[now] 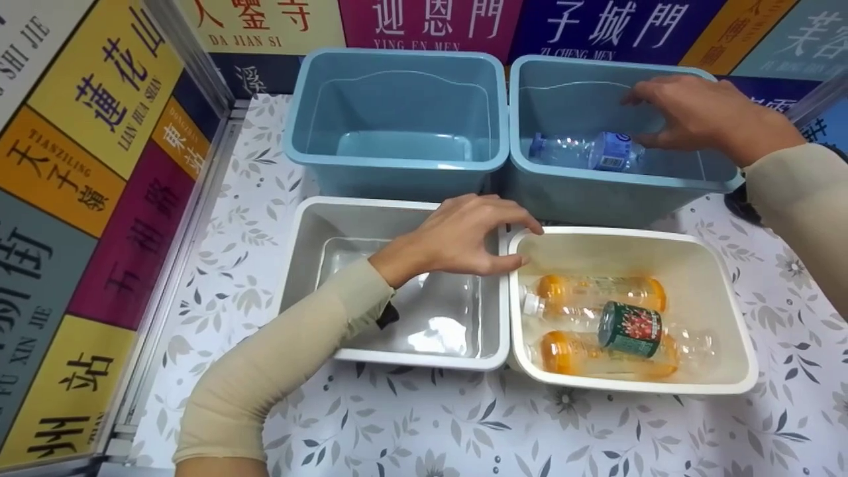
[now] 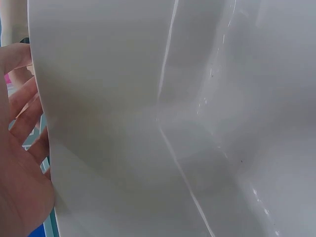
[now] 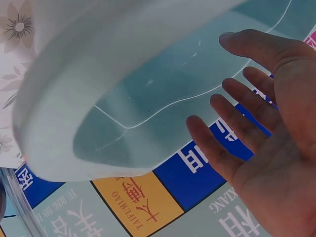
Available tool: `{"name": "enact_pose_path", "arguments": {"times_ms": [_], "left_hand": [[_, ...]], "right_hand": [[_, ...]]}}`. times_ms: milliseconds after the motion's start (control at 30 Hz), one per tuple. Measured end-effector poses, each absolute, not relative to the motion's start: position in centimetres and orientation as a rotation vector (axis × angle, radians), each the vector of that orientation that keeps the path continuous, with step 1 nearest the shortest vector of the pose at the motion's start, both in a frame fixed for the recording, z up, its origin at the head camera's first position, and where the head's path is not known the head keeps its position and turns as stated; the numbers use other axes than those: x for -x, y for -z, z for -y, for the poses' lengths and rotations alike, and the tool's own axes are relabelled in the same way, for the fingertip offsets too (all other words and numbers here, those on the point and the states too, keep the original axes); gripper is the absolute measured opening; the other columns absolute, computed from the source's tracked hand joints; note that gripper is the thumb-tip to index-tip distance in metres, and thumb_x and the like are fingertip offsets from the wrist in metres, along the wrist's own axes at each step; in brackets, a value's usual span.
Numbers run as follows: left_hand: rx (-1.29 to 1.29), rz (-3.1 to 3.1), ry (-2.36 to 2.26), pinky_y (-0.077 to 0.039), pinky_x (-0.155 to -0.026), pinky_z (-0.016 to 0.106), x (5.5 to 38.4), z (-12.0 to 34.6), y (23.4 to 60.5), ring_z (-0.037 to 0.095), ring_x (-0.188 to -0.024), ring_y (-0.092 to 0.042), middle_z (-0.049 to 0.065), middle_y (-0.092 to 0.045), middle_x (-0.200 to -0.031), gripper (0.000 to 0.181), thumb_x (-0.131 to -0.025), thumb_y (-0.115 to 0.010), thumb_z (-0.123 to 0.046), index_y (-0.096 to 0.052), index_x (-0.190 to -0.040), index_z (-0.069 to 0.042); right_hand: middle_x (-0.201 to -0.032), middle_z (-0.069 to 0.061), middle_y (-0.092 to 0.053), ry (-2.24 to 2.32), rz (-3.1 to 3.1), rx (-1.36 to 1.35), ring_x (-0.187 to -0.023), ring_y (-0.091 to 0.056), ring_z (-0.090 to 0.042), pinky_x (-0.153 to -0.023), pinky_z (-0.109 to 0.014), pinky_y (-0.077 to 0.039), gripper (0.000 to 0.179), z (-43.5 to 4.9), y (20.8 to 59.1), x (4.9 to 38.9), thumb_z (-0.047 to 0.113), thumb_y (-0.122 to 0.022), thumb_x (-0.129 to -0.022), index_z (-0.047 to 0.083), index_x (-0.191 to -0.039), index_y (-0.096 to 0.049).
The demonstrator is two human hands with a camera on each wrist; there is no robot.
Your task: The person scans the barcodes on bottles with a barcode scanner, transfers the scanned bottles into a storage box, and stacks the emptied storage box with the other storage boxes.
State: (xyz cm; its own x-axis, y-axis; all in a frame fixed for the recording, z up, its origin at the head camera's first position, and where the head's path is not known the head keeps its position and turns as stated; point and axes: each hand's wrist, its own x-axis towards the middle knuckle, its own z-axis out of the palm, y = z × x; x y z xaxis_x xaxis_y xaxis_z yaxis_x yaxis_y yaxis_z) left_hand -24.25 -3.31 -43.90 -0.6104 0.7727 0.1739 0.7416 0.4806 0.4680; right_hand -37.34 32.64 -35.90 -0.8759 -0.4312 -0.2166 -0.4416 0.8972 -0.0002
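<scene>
My right hand [image 1: 709, 116] hovers over the right blue bin [image 1: 626, 179], fingers spread and holding nothing. Inside that bin lies a clear plastic bottle [image 1: 613, 152] with a blue label. In the right wrist view, the palm and separated fingers [image 3: 217, 145] show beside the bin's opening. My left hand [image 1: 464, 235] is over the back right part of the grey bin [image 1: 397, 361], fingers loosely bent with tips at the cream bin's rim [image 1: 629, 384]. Several plastic bottles lie in the cream bin, among them a green-labelled bottle [image 1: 629, 329] and an orange-ended bottle [image 1: 599, 291].
Another blue bin [image 1: 397, 162] stands at the back left, close beside the right one. All the bins sit on a leaf-patterned tabletop [image 1: 411, 424]. Colourful panels with lettering [image 1: 99, 132] border the left and back sides.
</scene>
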Motion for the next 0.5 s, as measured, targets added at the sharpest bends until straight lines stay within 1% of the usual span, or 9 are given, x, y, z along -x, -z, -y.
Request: {"name": "enact_pose_path", "arguments": {"times_ms": [100,267,500], "left_hand": [[-1.358,-2.653,-0.792,-0.044,-0.088,0.028,24.3,3.4,44.0,0.003,-0.111,-0.058,-0.023,-0.064,-0.126,0.044,-0.087,-0.059,-0.059,-0.064,-0.127,-0.041],[-1.357,-2.659,-0.788,-0.045,-0.087,0.028,24.3,3.3,44.0,0.003,-0.11,-0.058,-0.023,-0.064,-0.126,0.043,-0.086,-0.06,-0.058,-0.064,-0.127,-0.042],[-1.361,-2.665,-0.797,-0.045,-0.086,0.029,24.1,3.2,43.9,0.003,-0.108,-0.058,-0.023,-0.065,-0.124,0.043,-0.087,-0.06,-0.058,-0.064,-0.126,-0.042]], "right_hand": [[-0.147,-0.025,-0.049,-0.07,-2.85,0.666,-0.128,-0.045,-0.051,-0.099,-0.072,-0.037,0.068,-32.6,35.7,37.1,0.03,-0.073,-0.09,0.014,-0.15,-0.044],[-0.148,-0.024,-0.048,-0.05,-2.858,0.667,-0.129,-0.046,-0.052,-0.098,-0.073,-0.038,0.067,-32.8,35.5,36.5,0.034,-0.07,-0.092,0.015,-0.151,-0.044],[-0.149,-0.024,-0.047,-0.039,-2.878,0.652,-0.13,-0.043,-0.051,-0.101,-0.072,-0.037,0.067,-33.0,34.8,35.6,0.037,-0.068,-0.093,0.015,-0.152,-0.043]]}}
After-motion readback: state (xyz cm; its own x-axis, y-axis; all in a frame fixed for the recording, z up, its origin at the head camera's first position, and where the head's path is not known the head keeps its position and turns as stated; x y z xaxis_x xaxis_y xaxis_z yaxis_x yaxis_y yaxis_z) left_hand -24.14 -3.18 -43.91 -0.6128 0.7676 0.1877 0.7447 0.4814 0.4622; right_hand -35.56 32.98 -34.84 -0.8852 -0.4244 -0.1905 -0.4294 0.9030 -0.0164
